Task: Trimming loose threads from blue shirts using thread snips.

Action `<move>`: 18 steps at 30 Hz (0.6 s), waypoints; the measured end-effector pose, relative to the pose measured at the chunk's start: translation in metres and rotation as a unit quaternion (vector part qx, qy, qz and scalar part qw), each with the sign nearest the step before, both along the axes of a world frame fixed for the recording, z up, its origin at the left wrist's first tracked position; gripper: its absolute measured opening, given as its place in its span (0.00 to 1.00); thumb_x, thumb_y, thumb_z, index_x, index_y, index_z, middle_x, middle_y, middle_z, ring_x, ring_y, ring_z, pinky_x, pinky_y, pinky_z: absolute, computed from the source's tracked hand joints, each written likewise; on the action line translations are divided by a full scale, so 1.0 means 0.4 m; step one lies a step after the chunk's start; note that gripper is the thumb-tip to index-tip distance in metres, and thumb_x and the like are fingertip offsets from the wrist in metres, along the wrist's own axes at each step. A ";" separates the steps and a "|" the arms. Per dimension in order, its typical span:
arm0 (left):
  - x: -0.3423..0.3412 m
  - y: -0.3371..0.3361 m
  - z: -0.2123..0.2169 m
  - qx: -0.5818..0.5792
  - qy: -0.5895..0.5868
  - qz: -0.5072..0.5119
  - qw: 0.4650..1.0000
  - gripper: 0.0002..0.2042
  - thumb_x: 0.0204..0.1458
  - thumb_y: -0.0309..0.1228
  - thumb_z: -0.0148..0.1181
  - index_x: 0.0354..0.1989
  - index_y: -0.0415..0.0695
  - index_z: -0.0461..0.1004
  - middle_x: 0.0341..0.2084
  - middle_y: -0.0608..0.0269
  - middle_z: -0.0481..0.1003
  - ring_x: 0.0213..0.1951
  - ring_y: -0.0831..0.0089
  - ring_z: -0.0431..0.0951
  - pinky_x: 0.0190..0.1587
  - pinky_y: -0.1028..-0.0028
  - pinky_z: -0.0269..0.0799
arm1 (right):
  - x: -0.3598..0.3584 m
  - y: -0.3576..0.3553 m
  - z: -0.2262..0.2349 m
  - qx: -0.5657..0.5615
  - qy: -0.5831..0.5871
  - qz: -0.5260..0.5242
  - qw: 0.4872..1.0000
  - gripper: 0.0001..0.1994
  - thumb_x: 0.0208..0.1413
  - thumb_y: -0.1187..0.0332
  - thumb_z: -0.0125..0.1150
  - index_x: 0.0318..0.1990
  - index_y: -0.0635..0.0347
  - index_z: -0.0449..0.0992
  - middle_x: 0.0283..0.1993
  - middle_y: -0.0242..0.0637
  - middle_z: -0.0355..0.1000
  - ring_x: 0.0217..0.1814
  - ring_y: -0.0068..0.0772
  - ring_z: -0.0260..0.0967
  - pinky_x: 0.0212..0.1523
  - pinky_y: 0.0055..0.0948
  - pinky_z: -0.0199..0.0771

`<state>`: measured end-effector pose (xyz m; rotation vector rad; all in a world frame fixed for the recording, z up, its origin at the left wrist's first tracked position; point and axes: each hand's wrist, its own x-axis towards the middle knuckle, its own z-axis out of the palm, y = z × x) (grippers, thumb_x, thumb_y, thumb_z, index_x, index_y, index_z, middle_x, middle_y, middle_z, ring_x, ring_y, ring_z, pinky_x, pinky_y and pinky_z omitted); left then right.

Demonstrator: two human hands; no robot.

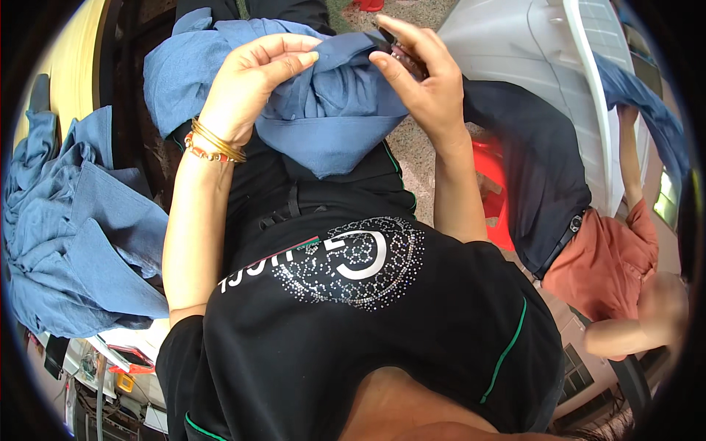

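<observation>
A blue cloth garment (331, 143) lies bunched across my lap. Between thumb and fingertips, my left hand (246, 77) pinches a folded edge of it. At the other end of that edge, my right hand (434, 84) is closed around what look like small dark thread snips (406, 60). Their black tip is close to the cloth; my fingers hide part of the tool, so whether the blades touch the fabric cannot be told.
More blue garments (81, 220) are heaped at my left. On the right stands a large white plastic bin (526, 66), with a red stool (491, 184) below it. A co-worker in an orange-red shirt (607, 257) handles blue cloth (647, 110) there.
</observation>
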<state>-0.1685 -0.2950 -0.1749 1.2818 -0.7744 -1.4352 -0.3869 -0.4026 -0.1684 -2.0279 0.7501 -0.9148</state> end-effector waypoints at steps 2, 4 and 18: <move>-0.008 0.001 0.004 0.013 0.002 0.018 1.000 0.13 0.59 0.23 0.61 0.52 0.38 0.78 0.44 0.64 0.81 0.46 0.81 0.79 0.55 0.79 0.71 | -0.010 0.021 0.021 -0.028 0.041 0.051 0.997 0.20 0.52 0.74 0.72 0.55 0.56 0.81 0.34 0.30 0.68 0.35 0.19 0.65 0.35 0.19 0.66; -0.018 -0.001 0.008 -0.027 0.008 0.041 0.999 0.13 0.59 0.23 0.60 0.53 0.38 0.77 0.43 0.64 0.82 0.46 0.81 0.79 0.54 0.80 0.72 | -0.014 0.026 0.003 -0.088 0.054 0.083 0.991 0.20 0.51 0.75 0.72 0.54 0.56 0.82 0.34 0.32 0.69 0.34 0.22 0.67 0.35 0.21 0.69; -0.056 -0.007 0.019 -0.074 -0.067 0.050 0.994 0.14 0.60 0.21 0.59 0.54 0.39 0.76 0.37 0.67 0.81 0.41 0.87 0.76 0.46 0.85 0.71 | -0.004 0.034 -0.008 -0.098 0.087 0.051 0.990 0.18 0.50 0.75 0.72 0.51 0.56 0.83 0.32 0.34 0.71 0.30 0.25 0.68 0.32 0.25 0.70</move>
